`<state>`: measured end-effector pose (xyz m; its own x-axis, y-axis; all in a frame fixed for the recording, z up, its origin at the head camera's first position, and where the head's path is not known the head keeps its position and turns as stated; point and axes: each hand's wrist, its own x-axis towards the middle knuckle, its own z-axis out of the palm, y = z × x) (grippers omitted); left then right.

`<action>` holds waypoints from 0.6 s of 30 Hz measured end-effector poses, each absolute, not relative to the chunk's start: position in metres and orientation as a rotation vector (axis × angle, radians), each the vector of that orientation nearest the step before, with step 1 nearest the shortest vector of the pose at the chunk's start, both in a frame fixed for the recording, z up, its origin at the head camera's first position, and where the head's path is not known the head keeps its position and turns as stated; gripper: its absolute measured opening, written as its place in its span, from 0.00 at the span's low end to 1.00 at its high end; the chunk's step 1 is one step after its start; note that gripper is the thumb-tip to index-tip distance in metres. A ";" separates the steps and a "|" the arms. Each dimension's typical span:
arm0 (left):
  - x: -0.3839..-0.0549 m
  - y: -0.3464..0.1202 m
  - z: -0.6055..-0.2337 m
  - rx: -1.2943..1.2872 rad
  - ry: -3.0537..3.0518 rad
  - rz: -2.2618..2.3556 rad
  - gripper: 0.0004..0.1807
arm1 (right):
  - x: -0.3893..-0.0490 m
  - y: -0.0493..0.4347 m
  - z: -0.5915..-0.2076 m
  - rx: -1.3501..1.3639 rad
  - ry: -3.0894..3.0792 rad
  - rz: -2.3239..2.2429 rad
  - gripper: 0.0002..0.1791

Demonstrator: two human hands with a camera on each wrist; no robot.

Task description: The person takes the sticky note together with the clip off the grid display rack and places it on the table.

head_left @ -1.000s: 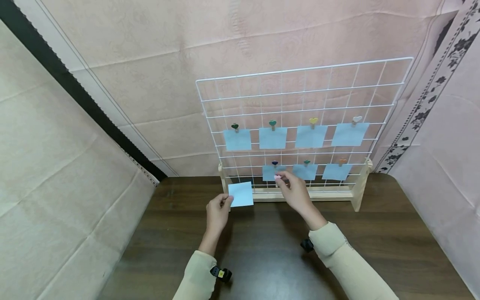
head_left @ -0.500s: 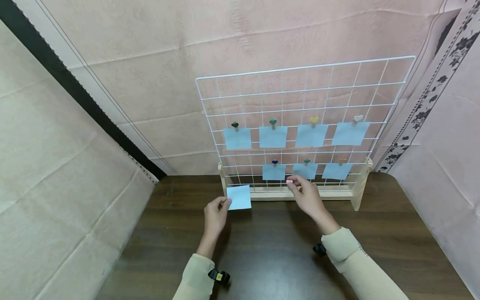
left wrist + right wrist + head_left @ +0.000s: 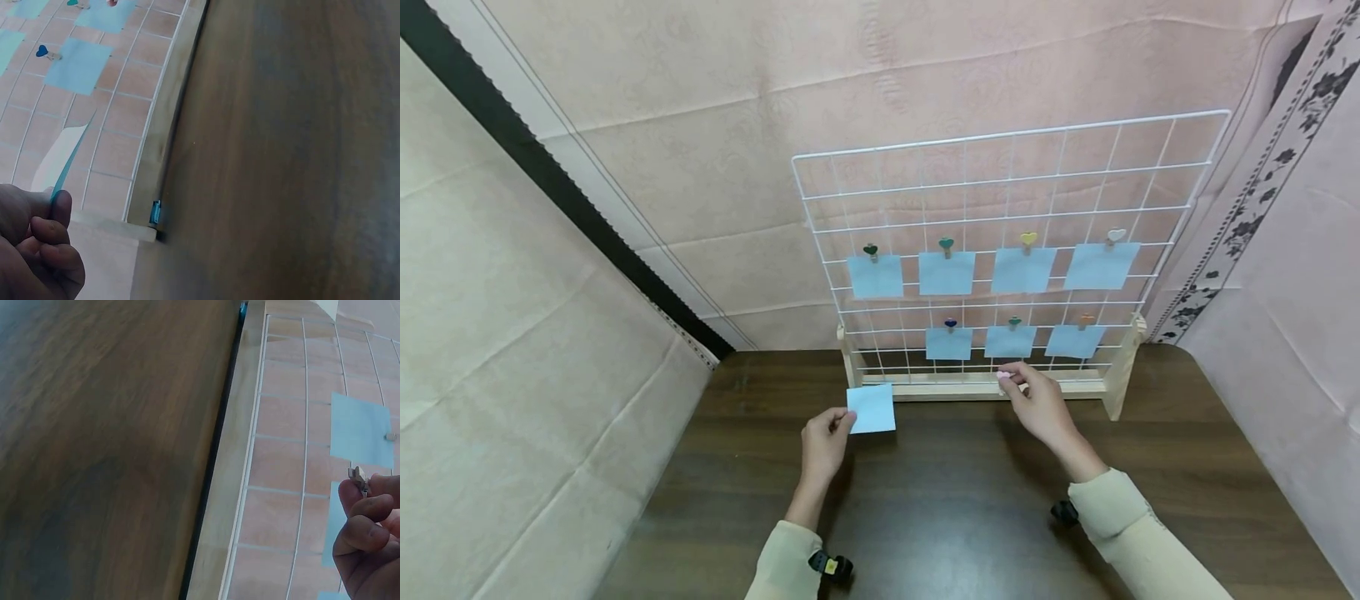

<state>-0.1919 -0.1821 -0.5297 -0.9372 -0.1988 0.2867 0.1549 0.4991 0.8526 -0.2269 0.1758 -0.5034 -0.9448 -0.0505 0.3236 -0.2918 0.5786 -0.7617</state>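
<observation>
My left hand (image 3: 823,450) pinches a light blue sticky note (image 3: 871,408) by its edge, between thumb and fingers, in front of the left end of the rack. In the left wrist view the note (image 3: 65,153) is seen nearly edge-on and slightly curved. A small wooden clothespin (image 3: 358,477) is pinched between the thumb and forefinger of my right hand (image 3: 1041,408); its pink top (image 3: 1003,375) shows in the head view. Before both hands stands a white wire grid (image 3: 1011,196), with several blue notes (image 3: 946,274) hung on it by heart-topped clothespins (image 3: 946,243).
The grid stands in a pale wooden base (image 3: 1000,389) on a dark wood table (image 3: 940,492). Three notes (image 3: 1010,342) hang in its lower row, several in the upper. A pale cloth (image 3: 700,167) hangs behind and at both sides.
My right hand has moved right and down with the clothespin, away from the lower left note. The left hand has lowered slightly toward me and to the left with its note.
</observation>
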 end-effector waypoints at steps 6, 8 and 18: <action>-0.186 -0.188 -0.537 0.072 -2.420 -1.413 0.05 | -0.223 0.191 -0.505 0.271 -2.558 1.278 0.14; -0.185 -0.189 -0.539 0.077 -2.425 -1.413 0.05 | -0.222 0.196 -0.506 0.264 -2.566 1.279 0.14; -0.181 -0.193 -0.546 0.100 -2.460 -1.404 0.05 | -0.218 0.213 -0.522 0.252 -2.575 1.298 0.14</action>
<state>-0.1807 -0.1933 -0.5455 -0.9506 -0.2100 0.2285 0.0899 0.5182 0.8505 -0.2179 0.2133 -0.5216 -0.9547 -0.0426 0.2944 -0.2620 0.5891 -0.7644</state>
